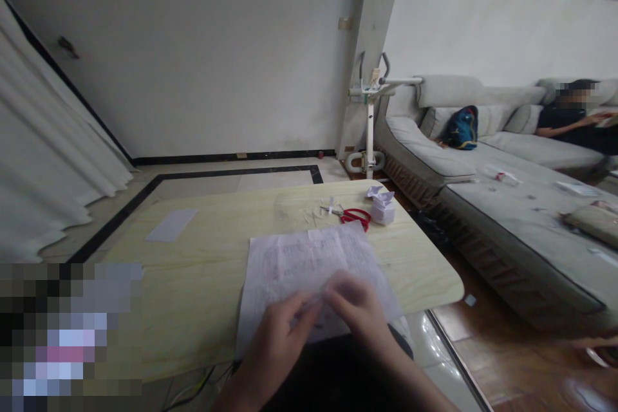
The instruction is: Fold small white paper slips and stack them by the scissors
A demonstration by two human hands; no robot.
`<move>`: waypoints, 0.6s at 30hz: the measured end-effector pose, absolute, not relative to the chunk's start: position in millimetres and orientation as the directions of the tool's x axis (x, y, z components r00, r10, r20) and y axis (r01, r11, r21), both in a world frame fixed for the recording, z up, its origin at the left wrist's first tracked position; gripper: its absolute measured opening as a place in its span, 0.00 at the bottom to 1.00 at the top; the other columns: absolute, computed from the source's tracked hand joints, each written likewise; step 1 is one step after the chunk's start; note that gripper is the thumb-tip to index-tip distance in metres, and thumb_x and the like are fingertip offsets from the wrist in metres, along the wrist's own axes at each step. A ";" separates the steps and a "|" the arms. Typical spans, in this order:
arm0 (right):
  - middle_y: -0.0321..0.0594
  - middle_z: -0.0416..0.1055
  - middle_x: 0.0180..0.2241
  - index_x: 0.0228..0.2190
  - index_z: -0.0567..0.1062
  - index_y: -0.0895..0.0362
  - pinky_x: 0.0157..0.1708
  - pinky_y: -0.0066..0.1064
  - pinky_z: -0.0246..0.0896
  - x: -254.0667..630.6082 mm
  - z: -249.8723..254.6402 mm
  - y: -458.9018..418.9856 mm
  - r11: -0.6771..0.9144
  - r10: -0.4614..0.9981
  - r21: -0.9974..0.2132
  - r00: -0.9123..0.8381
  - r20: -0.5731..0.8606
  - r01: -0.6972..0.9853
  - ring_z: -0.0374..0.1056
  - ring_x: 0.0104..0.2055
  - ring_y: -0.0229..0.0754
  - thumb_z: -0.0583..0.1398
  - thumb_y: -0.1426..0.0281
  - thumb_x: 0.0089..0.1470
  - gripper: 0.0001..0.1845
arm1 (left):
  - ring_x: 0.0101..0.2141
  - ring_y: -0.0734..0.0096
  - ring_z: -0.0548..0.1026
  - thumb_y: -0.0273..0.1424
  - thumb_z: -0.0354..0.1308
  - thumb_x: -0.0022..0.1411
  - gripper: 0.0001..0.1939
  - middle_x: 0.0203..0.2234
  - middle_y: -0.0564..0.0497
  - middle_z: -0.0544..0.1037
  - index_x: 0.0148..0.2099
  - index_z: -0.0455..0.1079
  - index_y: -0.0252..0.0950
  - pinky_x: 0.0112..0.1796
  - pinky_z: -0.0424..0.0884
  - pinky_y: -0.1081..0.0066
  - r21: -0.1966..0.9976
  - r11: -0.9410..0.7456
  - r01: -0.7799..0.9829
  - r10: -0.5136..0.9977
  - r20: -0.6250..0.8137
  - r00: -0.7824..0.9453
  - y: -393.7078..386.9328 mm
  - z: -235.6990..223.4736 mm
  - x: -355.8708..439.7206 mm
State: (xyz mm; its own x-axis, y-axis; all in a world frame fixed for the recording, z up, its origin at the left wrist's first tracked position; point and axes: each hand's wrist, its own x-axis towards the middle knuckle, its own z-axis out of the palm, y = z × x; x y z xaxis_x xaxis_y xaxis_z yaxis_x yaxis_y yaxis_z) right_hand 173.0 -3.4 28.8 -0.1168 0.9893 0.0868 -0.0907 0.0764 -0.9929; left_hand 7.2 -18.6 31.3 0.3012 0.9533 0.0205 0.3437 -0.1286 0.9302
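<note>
While both hands meet above the large, creased white paper sheet covered in print [299, 254], the left hand [287, 322] and the right hand [351, 299] have curled fingers close together; blur hides whether either grips anything. The sheet lies at the near side of the pale wood-grain counter [193, 296], beneath the hands. Just beyond its far edge are scissors with red handles [356, 217], their blades among thin, pale scraps [311, 216]. A small pile of folded white paper [383, 211] stands right beside the handles.
</note>
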 end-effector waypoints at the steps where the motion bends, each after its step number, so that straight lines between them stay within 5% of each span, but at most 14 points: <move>1: 0.32 0.69 0.21 0.24 0.73 0.56 0.25 0.28 0.62 172.9 29.7 -3.4 0.074 0.989 -0.993 -0.124 0.085 -0.090 0.67 0.24 0.38 0.65 0.62 0.52 0.12 | 0.35 0.64 0.80 0.39 0.51 0.69 0.14 0.31 0.51 0.82 0.42 0.76 0.39 0.37 0.74 0.71 0.935 -0.130 0.330 0.952 0.025 0.305 -18.4 31.5 7.0; 18: 0.31 0.69 0.18 0.23 0.68 0.56 0.20 0.26 0.63 171.5 27.7 -5.8 0.010 0.979 -0.966 -0.192 0.062 -0.260 0.68 0.19 0.37 0.66 0.59 0.52 0.17 | 0.34 0.66 0.77 0.38 0.49 0.70 0.16 0.29 0.52 0.79 0.37 0.75 0.39 0.36 0.70 0.72 0.936 -0.113 0.334 0.947 0.000 0.320 -20.4 32.0 6.8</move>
